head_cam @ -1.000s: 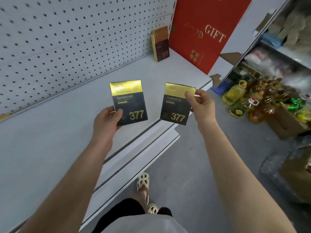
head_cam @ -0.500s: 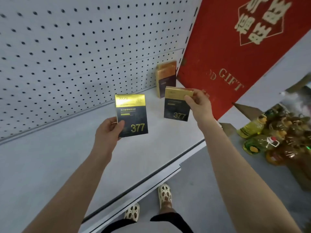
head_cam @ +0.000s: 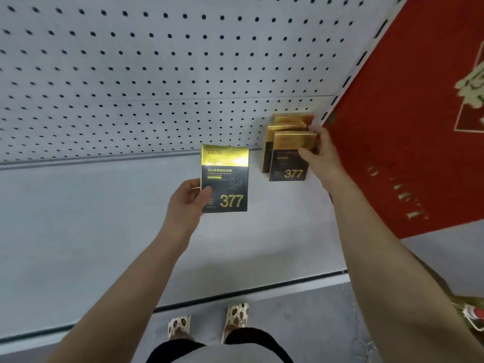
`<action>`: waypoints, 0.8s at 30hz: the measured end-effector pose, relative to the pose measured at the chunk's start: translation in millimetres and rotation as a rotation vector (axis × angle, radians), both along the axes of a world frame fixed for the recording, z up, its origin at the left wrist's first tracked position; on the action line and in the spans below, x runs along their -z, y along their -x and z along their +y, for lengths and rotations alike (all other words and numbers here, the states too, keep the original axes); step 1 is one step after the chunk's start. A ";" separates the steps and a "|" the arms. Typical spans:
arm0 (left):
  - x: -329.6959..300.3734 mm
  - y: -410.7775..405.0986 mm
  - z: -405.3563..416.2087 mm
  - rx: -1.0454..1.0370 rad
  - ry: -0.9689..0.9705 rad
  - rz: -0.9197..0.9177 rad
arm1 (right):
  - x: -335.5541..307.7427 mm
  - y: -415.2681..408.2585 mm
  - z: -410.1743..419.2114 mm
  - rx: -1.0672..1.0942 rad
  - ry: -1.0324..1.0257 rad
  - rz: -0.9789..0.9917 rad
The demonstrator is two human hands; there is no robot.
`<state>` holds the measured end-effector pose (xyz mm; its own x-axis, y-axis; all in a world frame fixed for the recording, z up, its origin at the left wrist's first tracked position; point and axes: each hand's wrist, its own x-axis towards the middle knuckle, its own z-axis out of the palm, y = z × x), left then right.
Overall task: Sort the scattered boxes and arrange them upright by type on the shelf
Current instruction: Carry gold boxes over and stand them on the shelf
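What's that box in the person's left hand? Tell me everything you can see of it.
The box is a flat, glossy carton, apparently card: a shiny gold band across the top marked ZKZU, black below with small pale print, faint ring shapes and a large gold 377 at the lower right. It is upright, front facing the camera, held above the grey shelf. The left hand grips its lower left corner, thumb on the front.

Held box (head_cam: 224,179) left of upright boxes (head_cam: 289,145) (against pegboard (head_cam: 157,74)).
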<state>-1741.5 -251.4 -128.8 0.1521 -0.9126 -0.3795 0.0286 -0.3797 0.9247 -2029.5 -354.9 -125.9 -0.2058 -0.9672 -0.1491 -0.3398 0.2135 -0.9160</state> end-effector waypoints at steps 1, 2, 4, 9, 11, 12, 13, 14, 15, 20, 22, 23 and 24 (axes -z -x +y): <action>1.5 3.8 -0.1 -0.001 0.000 0.000 | 2.6 1.6 -1.7 0.005 0.016 0.009; 2.6 7.5 -0.3 0.000 0.001 -0.002 | 4.8 2.8 -2.1 0.008 0.030 0.022; 4.3 14.4 -0.4 0.007 0.001 -0.003 | 9.1 5.4 -2.7 0.016 0.059 0.083; 8.2 28.8 0.4 0.041 0.023 -0.004 | 6.3 3.7 1.9 0.135 0.189 0.251; 10.3 33.1 0.8 0.060 0.033 0.000 | -1.8 -1.3 8.5 0.143 0.262 0.297; 10.9 35.6 1.0 0.072 0.039 0.006 | -5.9 -4.7 13.0 0.108 0.284 0.307; 11.7 38.7 1.0 0.086 0.043 0.008 | -8.2 -8.4 16.7 0.051 0.286 0.287; 12.2 42.1 1.0 0.100 0.042 0.010 | -10.4 -12.9 20.9 -0.022 0.254 0.238; 13.2 45.6 1.0 0.112 0.039 0.009 | -11.8 -17.3 24.9 -0.108 0.185 0.170; 19.9 63.1 -1.1 0.180 0.049 -0.033 | -9.3 -22.5 38.3 -0.377 -0.027 0.021; 23.6 69.3 -2.7 0.215 0.059 -0.102 | -8.7 -15.3 37.9 -0.348 0.000 0.014; 25.2 72.2 -4.3 0.240 0.069 -0.153 | -8.7 -11.2 37.0 -0.331 0.014 0.019; 26.1 75.0 -6.2 0.271 0.071 -0.197 | -9.0 -7.2 35.9 -0.316 0.025 0.031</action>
<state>-1816.5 -257.6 -155.0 -0.0357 -0.9528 -0.3014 -0.2467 -0.2839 0.9266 -2022.3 -319.0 -116.9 0.1015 -0.9873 -0.1225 -0.4131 0.0702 -0.9080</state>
